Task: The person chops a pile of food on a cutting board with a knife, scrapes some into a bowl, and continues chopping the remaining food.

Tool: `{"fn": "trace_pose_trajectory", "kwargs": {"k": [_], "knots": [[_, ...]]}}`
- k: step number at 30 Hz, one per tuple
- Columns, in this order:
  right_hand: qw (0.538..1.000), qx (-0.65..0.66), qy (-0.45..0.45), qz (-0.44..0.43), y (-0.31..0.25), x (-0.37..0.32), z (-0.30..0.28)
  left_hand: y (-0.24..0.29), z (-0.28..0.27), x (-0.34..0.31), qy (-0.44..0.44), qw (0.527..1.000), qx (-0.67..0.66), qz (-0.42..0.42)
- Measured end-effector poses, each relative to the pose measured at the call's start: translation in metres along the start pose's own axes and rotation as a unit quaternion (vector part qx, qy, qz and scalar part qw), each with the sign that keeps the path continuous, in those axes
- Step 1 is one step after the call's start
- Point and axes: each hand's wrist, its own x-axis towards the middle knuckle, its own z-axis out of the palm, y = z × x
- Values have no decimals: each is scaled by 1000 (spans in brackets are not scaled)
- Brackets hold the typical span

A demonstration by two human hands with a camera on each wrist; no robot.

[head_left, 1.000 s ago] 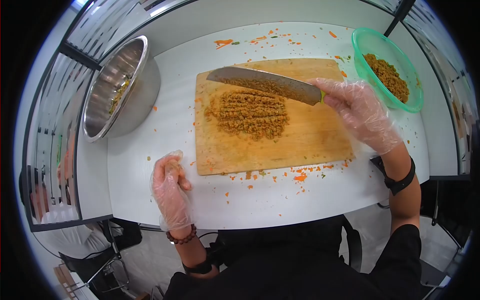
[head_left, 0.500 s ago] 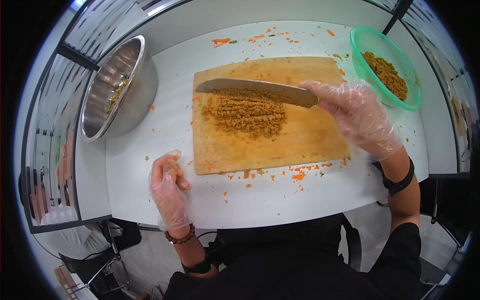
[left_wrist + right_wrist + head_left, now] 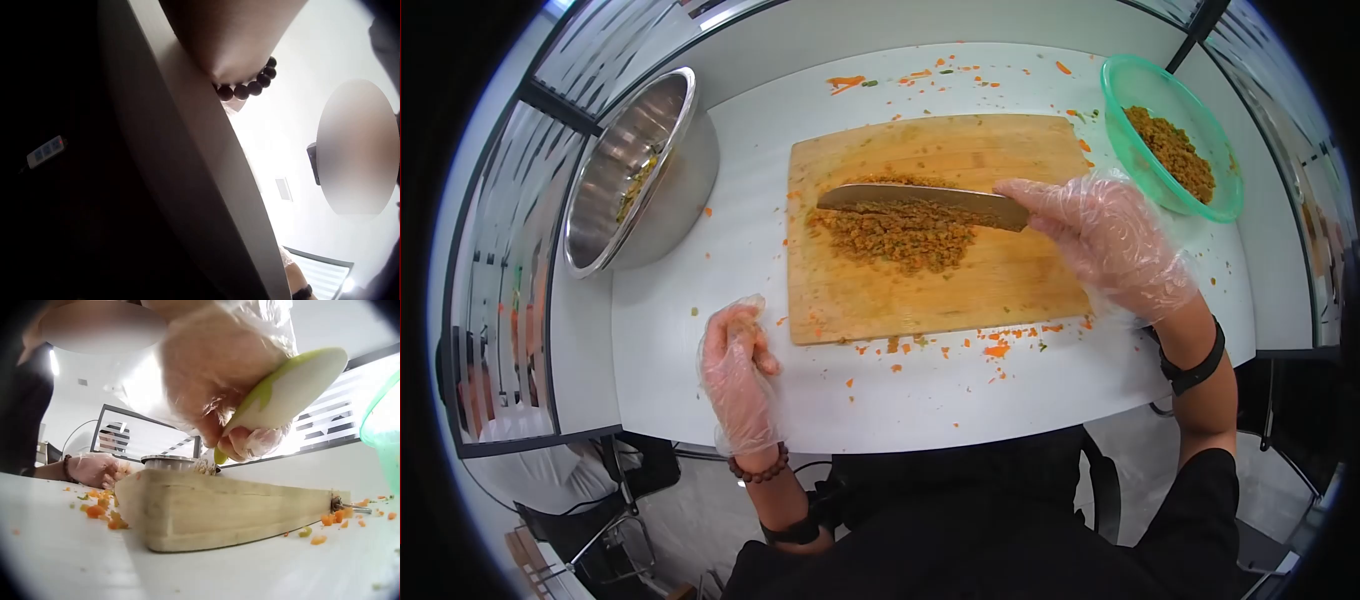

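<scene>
My right hand [image 3: 1105,235], in a clear plastic glove, grips a kitchen knife [image 3: 935,200] with a broad blade. Its white and green handle [image 3: 284,394] shows in the right wrist view. The blade lies across the back part of a heap of brown minced food [image 3: 905,245], which spreads over the left half of a wooden cutting board [image 3: 1020,290]. Some mince shows behind the blade. Left of the board's near corner, my gloved left hand [image 3: 740,375] rests at the table, fingers loosely curled around nothing. The left wrist view shows mostly forearm and table edge.
A steel bowl [image 3: 690,190] with some yellowish food leans tilted at the left. A green bowl [image 3: 1140,85] of brown mince stands at the back right. Orange and green scraps [image 3: 997,351] lie scattered before and behind the board on the white table [image 3: 880,410].
The right hand has brought the knife down and nearer the body, from behind the heap onto it. The heap's ridged surface looks more broken up. The left hand has stayed put.
</scene>
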Motion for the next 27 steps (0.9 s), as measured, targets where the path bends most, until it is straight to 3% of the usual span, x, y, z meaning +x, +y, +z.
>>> {"fn": "trace_pose_trajectory", "kwargs": {"k": [5,11,14,17,23,27], "knots": [[999,25,17,-17,-4,5,12,-1,-1,-1,-10,1000,-7,9],[997,-72,-6,-37,-15,3,11,-1,-2,0,-12,1000,-8,5],[997,-63,27,-32,-14,3,12,-1,-2,1,-10,1000,-3,4],[995,-98,-11,-20,-12,2,12,3,0,-1,3,1000,4,-2],[997,-69,31,-15,-17,3,4,-1,-1,-1,-3,1000,-6,5],[995,-98,-18,-15,-12,-1,7,0,0,-1,0,1000,7,6]]}}
